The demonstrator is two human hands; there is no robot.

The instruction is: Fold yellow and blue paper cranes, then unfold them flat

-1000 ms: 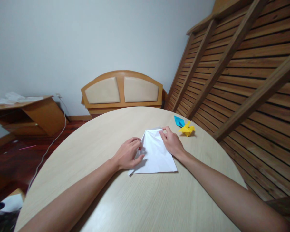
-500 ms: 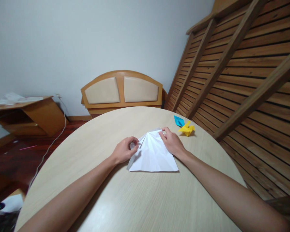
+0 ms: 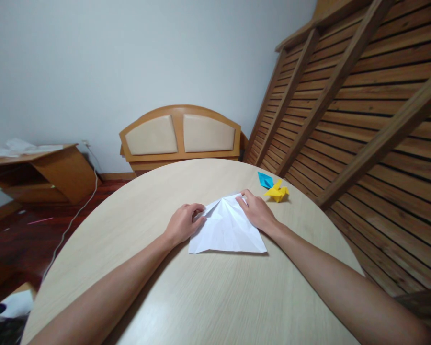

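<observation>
A white sheet of paper (image 3: 228, 230), creased and partly folded, lies on the round light-wood table (image 3: 201, 297). My left hand (image 3: 182, 224) pinches a flap at the sheet's left edge, fingers curled on it. On the sheet's upper right part rests my right hand (image 3: 257, 212), its fingertips pressing the top corner down. Just beyond my right hand stand a yellow folded paper figure (image 3: 277, 192) and a blue folded paper piece (image 3: 265, 180) near the table's far right edge.
A wooden slatted frame (image 3: 348, 110) leans along the right side, close to the table. A wood-and-beige headboard (image 3: 179, 134) stands behind the table against the wall. A low wooden shelf (image 3: 39, 167) and a white cable (image 3: 75, 215) are at the left.
My left hand has pulled the sheet's left flap outward and up, spreading the paper wider. My right hand has stayed pressed on the top corner.
</observation>
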